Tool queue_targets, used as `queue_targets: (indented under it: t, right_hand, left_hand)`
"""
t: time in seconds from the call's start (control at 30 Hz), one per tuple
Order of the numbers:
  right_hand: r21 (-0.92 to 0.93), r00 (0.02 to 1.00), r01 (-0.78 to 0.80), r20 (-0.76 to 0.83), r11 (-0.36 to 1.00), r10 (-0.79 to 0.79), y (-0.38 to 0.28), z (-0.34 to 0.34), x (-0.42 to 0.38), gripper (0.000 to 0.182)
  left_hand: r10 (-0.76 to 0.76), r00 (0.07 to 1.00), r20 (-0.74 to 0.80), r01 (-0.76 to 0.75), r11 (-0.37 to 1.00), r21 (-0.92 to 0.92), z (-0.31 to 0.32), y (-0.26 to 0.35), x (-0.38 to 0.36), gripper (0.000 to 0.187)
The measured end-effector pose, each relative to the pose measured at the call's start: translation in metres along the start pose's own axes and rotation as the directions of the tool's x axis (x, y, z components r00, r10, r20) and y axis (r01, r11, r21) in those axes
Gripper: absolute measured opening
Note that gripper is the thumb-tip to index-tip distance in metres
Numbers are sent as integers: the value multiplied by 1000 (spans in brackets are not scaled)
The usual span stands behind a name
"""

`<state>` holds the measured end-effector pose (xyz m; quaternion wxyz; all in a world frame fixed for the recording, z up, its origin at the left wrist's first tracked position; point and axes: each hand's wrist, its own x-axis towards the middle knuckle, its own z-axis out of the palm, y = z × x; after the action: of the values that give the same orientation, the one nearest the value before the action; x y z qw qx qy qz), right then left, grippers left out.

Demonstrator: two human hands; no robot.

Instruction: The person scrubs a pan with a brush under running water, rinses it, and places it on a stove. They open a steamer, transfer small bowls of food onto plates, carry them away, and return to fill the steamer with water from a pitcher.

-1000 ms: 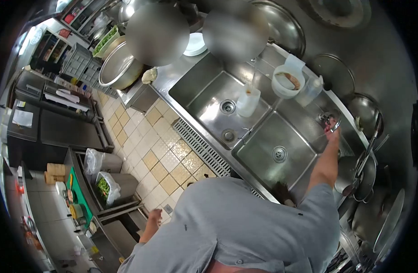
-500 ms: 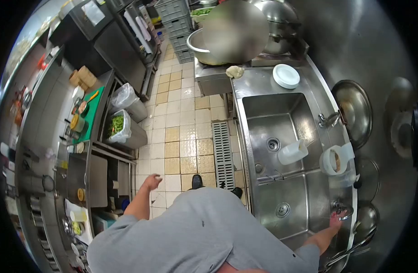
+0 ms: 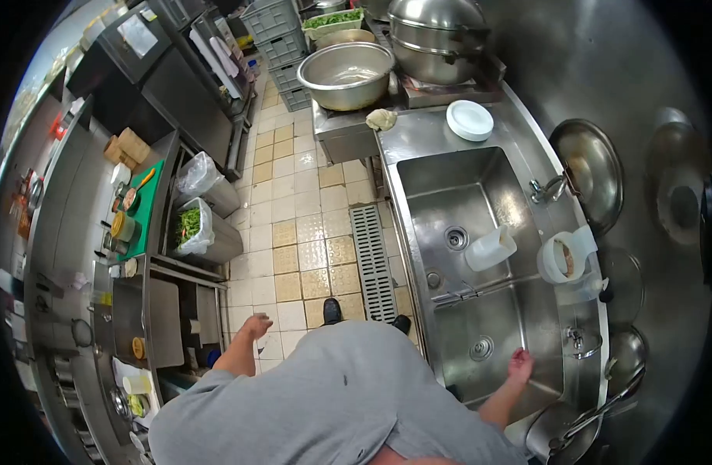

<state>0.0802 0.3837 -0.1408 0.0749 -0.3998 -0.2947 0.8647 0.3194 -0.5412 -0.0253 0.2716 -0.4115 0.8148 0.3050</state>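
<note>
My left hand (image 3: pixel 255 325) hangs low over the tiled floor, nothing in it, fingers loosely extended. Above the near sink basin (image 3: pixel 542 337) is my right hand (image 3: pixel 520 366), empty, with its fingers slightly curled and apart. To its right, the near faucet (image 3: pixel 579 341) stands at the back of the sink, apart from the hand. A white plastic jug (image 3: pixel 491 248) lies on its side in the far basin (image 3: pixel 449 186). On the ledge between the two faucets is a white tub (image 3: pixel 559 258) with brownish contents.
Beyond the sink sit a stack of white lids or plates (image 3: pixel 470 120), a crumpled cloth (image 3: pixel 381 119), a wide metal basin (image 3: pixel 346 74) and a lidded steamer pot (image 3: pixel 437 39). Bins with greens (image 3: pixel 208 232) line the left counter. A metal pot (image 3: pixel 557 434) holds long-handled utensils near my right arm.
My right hand has moved left from the near faucet to above the near basin. My left hand has hardly moved. The blurred patch in front of the wide metal basin is gone.
</note>
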Motion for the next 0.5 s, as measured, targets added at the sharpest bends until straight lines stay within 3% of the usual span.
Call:
queue_targets:
  t: [0.03,0.07,0.1,0.13,0.17,0.2,0.23,0.27,0.3,0.33,0.4,0.47,0.5]
  right_hand:
    - [-34,996,-17,-92,999,14,14,22,-15,9]
    - [54,962,32,271,998,-46,15,26,-36,9]
    - [59,996,46,71,997,-51,10,29,-16,6]
    - [144,997,67,26,987,-72,2,26,-6,7]
    - [99,990,127,56,987,-133,-12,35,-5,5]
    - [105,981,195,1,975,-196,-25,59,-10,3]
    - [169,954,282,52,945,-294,-37,75,-12,1]
    - [115,946,308,71,944,-318,-45,64,21,5]
    - [208,952,301,-3,931,-307,-55,98,-15,10]
    - [184,965,218,106,959,-240,-64,103,-5,14]
    - [287,962,224,89,931,-259,-72,141,-57,16]
    - [367,936,312,38,876,-349,-86,147,-93,17]
    - [428,906,382,2,819,-423,-93,151,-112,19]
  left_hand:
    - [-6,1000,16,5,999,41,5,-11,0,42]
    - [22,989,146,-8,996,-93,0,-13,11,38]
    - [39,958,283,25,976,-217,1,-41,10,34]
    - [261,919,297,-283,959,32,14,-78,55,35]
    - [161,929,332,-163,986,-24,-2,-41,34,38]
    - [445,726,524,-637,723,268,3,-56,81,33]
    - [659,407,633,-902,181,392,2,-33,83,29]
    - [238,924,301,-324,903,282,6,-21,86,27]
    - [198,942,271,-238,964,122,2,18,69,26]
    - [159,958,240,-152,987,-47,-5,69,43,26]
    - [375,910,177,-396,912,105,-3,171,14,26]
    - [426,894,140,-356,864,-357,26,231,55,28]
    - [515,836,188,-388,798,-461,38,304,0,30]
